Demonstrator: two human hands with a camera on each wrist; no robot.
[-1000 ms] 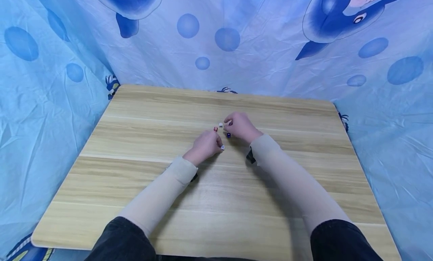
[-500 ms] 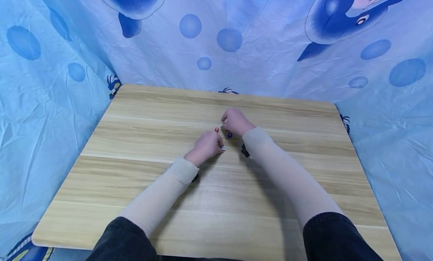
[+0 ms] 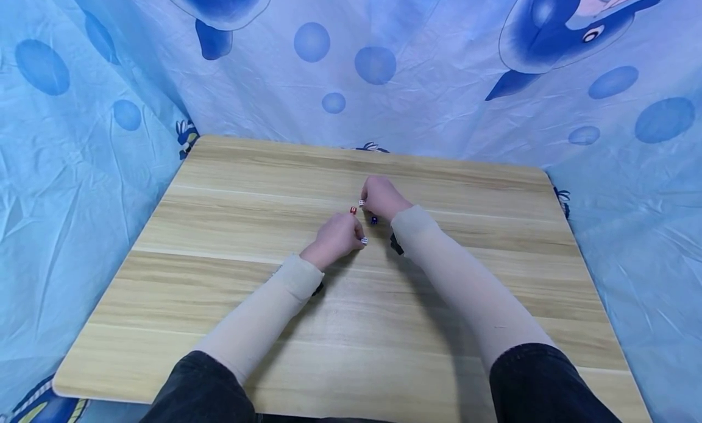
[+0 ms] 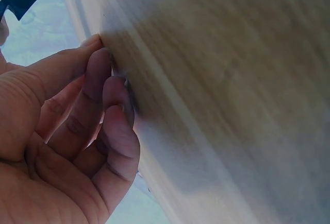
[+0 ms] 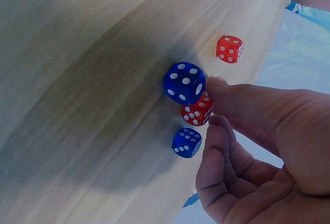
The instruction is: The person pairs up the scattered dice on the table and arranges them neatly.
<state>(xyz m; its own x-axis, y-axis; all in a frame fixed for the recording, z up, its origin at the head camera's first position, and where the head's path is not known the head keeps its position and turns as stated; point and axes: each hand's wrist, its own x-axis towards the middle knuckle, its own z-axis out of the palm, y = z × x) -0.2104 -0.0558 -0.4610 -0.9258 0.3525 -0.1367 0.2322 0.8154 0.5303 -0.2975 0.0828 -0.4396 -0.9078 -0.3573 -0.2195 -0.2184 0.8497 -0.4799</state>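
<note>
My left hand (image 3: 337, 237) pinches a pale-looking die (image 3: 364, 241) at the table surface; its colour is washed out by glare. In the left wrist view the curled fingers (image 4: 121, 126) hide nearly all of it. My right hand (image 3: 384, 197) reaches in from the far side, its thumb and fingertips pinching at a red die (image 5: 197, 112). Overlapping that one is a larger-looking blue die (image 5: 184, 83), nearer the camera. A second blue die (image 5: 186, 142) lies just beside the fingers. Another red die (image 5: 229, 49) stands apart, between the two hands.
All of this is on a wood-grain table (image 3: 274, 185). A blue curtain (image 3: 428, 94) with printed dolphins and dots surrounds its back and sides. Each forearm has a pale sleeve cover (image 3: 258, 325) with a dark device at the wrist.
The right hand has moved slightly away from me and left, its fingertips coming to the far die. A dark die seen in its fingers no longer shows there. The left hand stays put.
</note>
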